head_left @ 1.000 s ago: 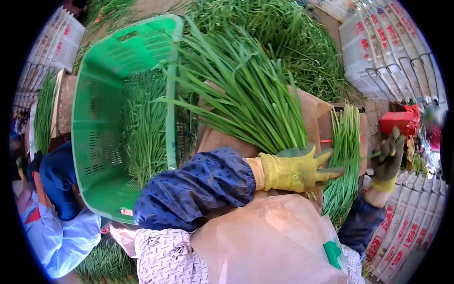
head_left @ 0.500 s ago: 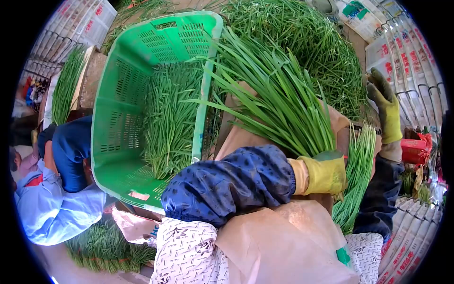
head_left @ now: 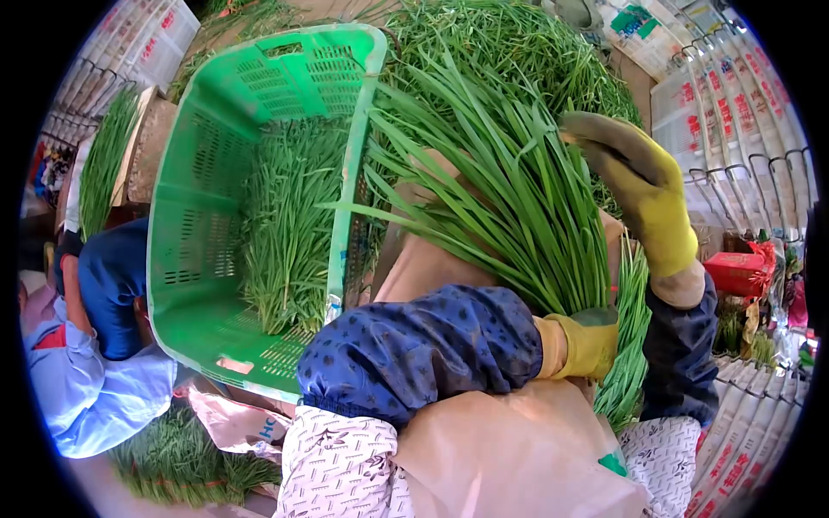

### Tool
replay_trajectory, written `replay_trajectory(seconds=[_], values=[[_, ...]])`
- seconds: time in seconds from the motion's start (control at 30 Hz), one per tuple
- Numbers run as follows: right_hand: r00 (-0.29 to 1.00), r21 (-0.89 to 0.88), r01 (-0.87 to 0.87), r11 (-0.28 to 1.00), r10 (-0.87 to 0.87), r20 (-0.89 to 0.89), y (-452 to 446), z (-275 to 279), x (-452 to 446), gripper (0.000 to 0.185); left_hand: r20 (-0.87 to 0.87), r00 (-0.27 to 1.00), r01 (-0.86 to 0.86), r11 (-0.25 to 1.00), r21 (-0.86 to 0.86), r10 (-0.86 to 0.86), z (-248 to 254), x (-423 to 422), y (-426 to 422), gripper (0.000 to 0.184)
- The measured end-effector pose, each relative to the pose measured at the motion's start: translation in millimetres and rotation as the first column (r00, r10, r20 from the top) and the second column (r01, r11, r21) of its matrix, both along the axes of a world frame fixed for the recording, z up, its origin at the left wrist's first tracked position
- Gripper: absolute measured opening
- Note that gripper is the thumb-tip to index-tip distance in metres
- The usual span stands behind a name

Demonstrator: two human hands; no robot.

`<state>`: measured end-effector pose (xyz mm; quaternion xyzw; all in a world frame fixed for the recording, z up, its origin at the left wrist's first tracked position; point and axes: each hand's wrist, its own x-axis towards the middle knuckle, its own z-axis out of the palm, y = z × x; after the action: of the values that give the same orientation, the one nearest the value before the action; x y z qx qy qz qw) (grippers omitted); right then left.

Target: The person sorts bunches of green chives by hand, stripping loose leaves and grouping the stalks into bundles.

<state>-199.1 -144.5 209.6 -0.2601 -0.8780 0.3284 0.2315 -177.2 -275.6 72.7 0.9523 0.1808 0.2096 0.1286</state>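
Observation:
In a yellow and grey work glove, my left hand [head_left: 591,345] is closed round the base of a bunch of garlic chives [head_left: 527,207]. Its long green leaves fan up and to the left, over brown covering on my lap. My right hand [head_left: 643,186], gloved alike, is raised at the right side of the leaf tips. Its fingers stretch out to the left and hold nothing; whether they touch the leaves I cannot tell. Another bundle of chives [head_left: 629,337] lies just right of my left hand, partly hidden by it.
A green plastic basket [head_left: 350,181] with loose leaves inside stands on the left. Beyond lies a big heap of leaves [head_left: 518,52]. Another person [head_left: 95,371] sits far left, near a tied bundle [head_left: 181,457]. Stacked white crates [head_left: 734,129] and a red box [head_left: 738,269] are at right.
My right hand has moved left and inward from the far right, toward the upper leaves of the bunch. My left hand keeps its grip. The whole view has shifted slightly.

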Motion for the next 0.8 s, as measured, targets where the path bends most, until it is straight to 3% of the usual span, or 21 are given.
replay_trajectory(seconds=[0.03, 0.13, 0.2, 0.23, 0.27, 0.33, 0.4, 0.47, 0.53, 0.57, 0.6, 0.63, 0.7, 0.77, 0.8], values=[[0.998, 0.042, -0.057, 0.997, 0.058, -0.013, 4.1, -5.2, -18.0, 0.026, -0.026, 0.999, 0.045, 0.995, 0.09, -0.043, -3.0, 4.0, -0.6, 0.012], [0.949, 0.067, -0.314, 0.947, 0.311, 0.055, 21.9, -20.8, -70.8, 0.028, 0.08, 0.997, 0.017, 0.998, 0.059, -0.022, -8.3, 1.5, -6.0, 0.012], [0.885, 0.254, -0.452, 0.855, 0.394, 0.25, 43.0, -44.1, -104.4, 0.027, 0.144, 0.99, -0.007, 1.0, 0.017, 0.005, -9.4, -3.7, -7.3, 0.012], [0.868, 0.352, -0.445, 0.823, 0.301, 0.395, 53.7, -57.0, -119.1, 0.029, 0.169, 0.986, -0.014, 1.0, 0.001, 0.013, -9.2, -4.3, -7.7, 0.012], [0.862, 0.347, -0.455, 0.82, 0.308, 0.403, 64.6, -71.8, -130.1, 0.029, 0.189, 0.982, -0.023, 1.0, -0.016, 0.026, -9.7, -7.4, -8.0, 0.012], [0.845, 0.551, -0.407, 0.729, 0.072, 0.53, 82.3, -94.9, -150.6, 0.026, 0.223, 0.974, -0.038, 0.998, -0.047, 0.047, -9.9, -9.8, -8.8, 0.012], [0.759, 0.514, -0.507, 0.692, 0.076, 0.647, 98.3, -104.8, -164.1, 0.023, 0.255, 0.964, -0.051, 0.996, -0.078, 0.07, -9.5, -12.8, -9.4, 0.013], [0.769, 0.558, -0.53, 0.639, 0.083, 0.634, 109.4, -120.6, -170.5, 0.024, 0.28, 0.956, -0.055, 0.993, -0.107, 0.084, -9.4, -15.7, -11.0, 0.013], [0.688, 0.438, -0.538, 0.721, 0.075, 0.722, 110.4, -124.9, -177.6, 0.027, 0.299, 0.949, -0.06, 0.99, -0.125, 0.096, -8.7, -20.0, -11.8, 0.013], [0.661, 0.466, -0.617, 0.634, 0.097, 0.744, 110.1, -122.8, -176.2, 0.03, 0.307, 0.946, -0.065, 0.989, -0.135, 0.104, -8.3, -22.5, -11.7, 0.013], [0.656, 0.46, -0.621, 0.634, 0.101, 0.748, 114.7, -125.5, -178.6, 0.03, 0.314, 0.943, -0.07, 0.987, -0.145, 0.113, -7.4, -24.7, -12.6, 0.013], [0.622, 0.221, -0.562, 0.797, 0.232, 0.748, 122.2, -129.0, -183.1, 0.029, 0.326, 0.937, -0.073, 0.983, -0.169, 0.126, -8.6, -29.0, -14.4, 0.013], [0.66, -0.096, -0.408, 0.908, 0.366, 0.656, 114.8, -117.7, -186.3, 0.031, 0.33, 0.934, -0.079, 0.981, -0.176, 0.134, -4.8, -32.8, -19.1, 0.013], [0.696, -0.163, -0.404, 0.9, 0.419, 0.584, 121.1, -118.4, -181.2, 0.029, 0.335, 0.932, -0.077, 0.98, -0.183, 0.136, -6.4, -31.4, -16.1, 0.013], [0.66, 0.006, -0.59, 0.807, 0.478, 0.579, 126.3, -119.7, -176.9, 0.025, 0.342, 0.93, -0.078, 0.98, -0.183, 0.137, -5.9, -30.8, -14.6, 0.013]])
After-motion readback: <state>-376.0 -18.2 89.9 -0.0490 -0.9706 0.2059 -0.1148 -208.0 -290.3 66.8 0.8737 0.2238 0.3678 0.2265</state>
